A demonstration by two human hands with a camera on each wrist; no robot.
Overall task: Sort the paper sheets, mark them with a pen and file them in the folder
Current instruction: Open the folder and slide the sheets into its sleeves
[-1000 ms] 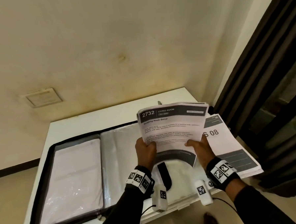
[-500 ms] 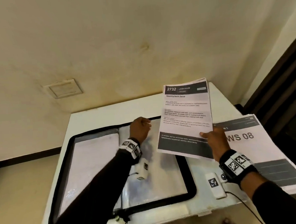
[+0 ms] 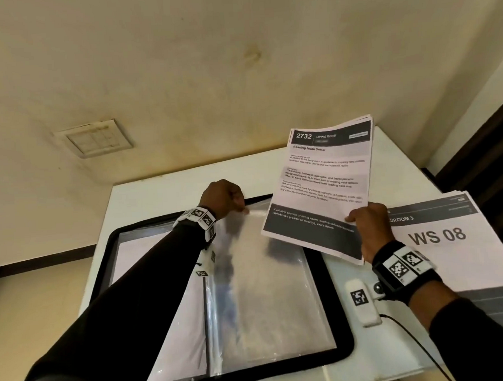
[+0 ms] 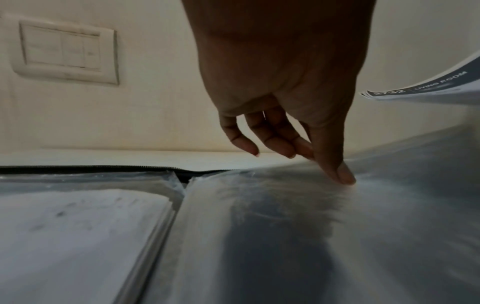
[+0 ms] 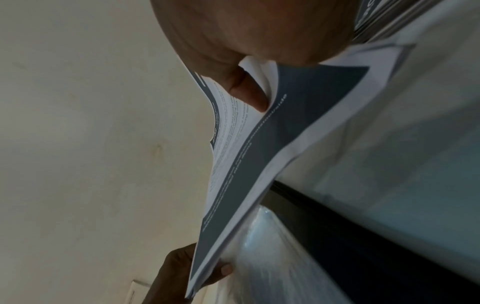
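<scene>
Over the open folder (image 3: 340,325) on the counter (image 3: 163,192), we are pinching a clear sleeve (image 3: 267,291) with our left hand (image 3: 223,199) while our right hand (image 3: 368,228) is gripping the sheets (image 3: 326,186).

- The sheets (image 3: 325,183) you hold in your right hand (image 3: 368,228) are white with dark grey bands.
- The folder (image 3: 339,308) under them has a black edge and shiny clear pockets.
- Your wrist bands (image 3: 403,265) show black-and-white squares.
</scene>
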